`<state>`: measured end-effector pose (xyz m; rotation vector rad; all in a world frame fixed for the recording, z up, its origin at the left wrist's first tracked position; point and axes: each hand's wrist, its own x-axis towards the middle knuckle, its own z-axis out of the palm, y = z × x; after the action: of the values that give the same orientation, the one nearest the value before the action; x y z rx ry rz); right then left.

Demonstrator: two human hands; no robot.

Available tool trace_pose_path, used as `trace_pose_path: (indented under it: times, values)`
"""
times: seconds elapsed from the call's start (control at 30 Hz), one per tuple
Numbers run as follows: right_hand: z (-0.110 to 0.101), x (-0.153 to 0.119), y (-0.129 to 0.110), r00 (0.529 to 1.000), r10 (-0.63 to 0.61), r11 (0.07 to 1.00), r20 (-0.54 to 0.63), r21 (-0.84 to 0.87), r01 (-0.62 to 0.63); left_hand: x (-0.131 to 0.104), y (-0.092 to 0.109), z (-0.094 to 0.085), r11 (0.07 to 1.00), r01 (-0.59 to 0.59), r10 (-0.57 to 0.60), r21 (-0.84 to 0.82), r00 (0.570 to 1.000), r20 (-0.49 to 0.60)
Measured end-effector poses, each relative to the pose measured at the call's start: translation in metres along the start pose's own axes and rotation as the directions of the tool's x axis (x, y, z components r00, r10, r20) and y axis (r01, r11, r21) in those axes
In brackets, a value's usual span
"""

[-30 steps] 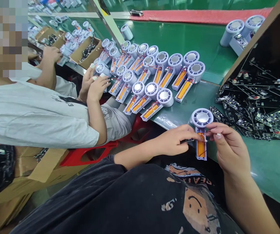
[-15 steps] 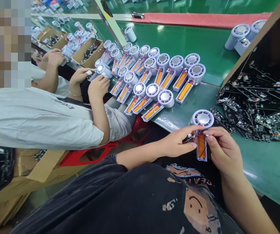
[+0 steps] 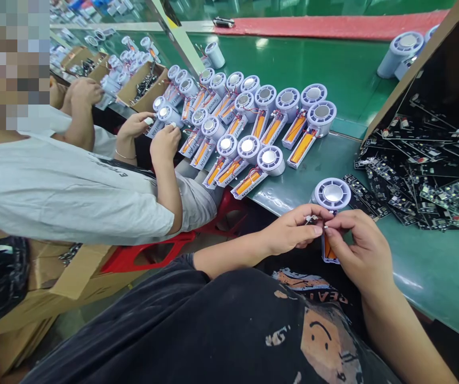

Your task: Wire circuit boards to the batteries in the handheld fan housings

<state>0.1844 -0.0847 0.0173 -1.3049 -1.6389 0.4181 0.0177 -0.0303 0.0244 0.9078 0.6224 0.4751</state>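
A lilac handheld fan unit (image 3: pixel 332 193) rests at the bench edge in front of me, its handle open toward me with an orange battery (image 3: pixel 328 252) inside. Over that handle, my left hand (image 3: pixel 291 230) pinches a small circuit board (image 3: pixel 311 219), mostly covered by the fingers. My right hand (image 3: pixel 363 248) is closed on a small white wire connector (image 3: pixel 325 228) close to the left fingertips. Both hands' fingertips nearly meet just below the round fan head. The wires between them are largely hidden.
Several similar fan units (image 3: pixel 270 156) stand in rows to the left. A pile of black circuit boards (image 3: pixel 425 176) spills from a cardboard box (image 3: pixel 417 69) at right. A co-worker's hands (image 3: pixel 165 143) handle another fan at left, beside a red stool (image 3: pixel 149 250).
My left thumb has closed in and the board is more covered. My right hand has moved slightly left with the connector, toward the left fingertips.
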Motion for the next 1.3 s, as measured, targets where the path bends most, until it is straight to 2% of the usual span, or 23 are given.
trace_pose_path:
  times: [0.13,0.23,0.37,0.5,0.63,0.77,0.87,1.0,1.2,1.3]
  values:
    - [0.002,0.001,-0.005,0.999,0.007,0.998,-0.037,-0.058,-0.01,0.003,-0.002,0.002,0.995,0.056,-0.057,-0.086,0.998,-0.016]
    - [0.002,0.002,-0.008,0.999,-0.004,0.994,-0.045,-0.105,-0.001,0.004,-0.003,0.002,0.995,0.053,-0.058,-0.081,0.997,-0.052]
    - [-0.002,0.005,-0.008,0.999,0.033,0.993,-0.028,-0.116,-0.036,0.003,-0.001,-0.002,0.999,0.031,-0.03,0.013,0.998,-0.057]
    - [-0.006,0.006,-0.003,0.997,0.074,0.997,0.012,-0.04,-0.073,0.001,0.003,-0.009,0.987,0.003,-0.002,0.16,1.0,-0.006]
    - [-0.007,0.004,0.0,0.996,0.082,0.997,0.032,0.005,-0.082,-0.003,0.005,-0.012,0.931,-0.122,0.128,0.343,0.992,0.007]
    - [-0.007,0.004,0.004,0.997,0.05,0.998,0.065,0.024,-0.051,-0.002,0.006,-0.01,0.755,-0.297,0.34,0.584,0.94,0.038]
    - [-0.007,0.005,0.006,0.994,0.013,0.999,0.109,0.041,-0.017,0.001,0.003,-0.009,0.648,-0.353,0.422,0.675,0.904,0.068]
    - [-0.006,0.003,0.009,0.989,0.052,0.999,0.14,-0.021,-0.049,0.005,-0.003,-0.011,0.551,-0.422,0.506,0.72,0.855,0.114]
    - [-0.007,0.002,0.011,0.987,0.074,0.993,0.143,-0.107,-0.059,0.007,-0.002,-0.015,0.521,-0.428,0.508,0.738,0.851,0.134]
    - [-0.006,0.002,0.011,0.993,0.062,0.996,0.102,-0.067,-0.056,0.009,-0.004,-0.013,0.591,-0.38,0.499,0.712,0.865,0.047]
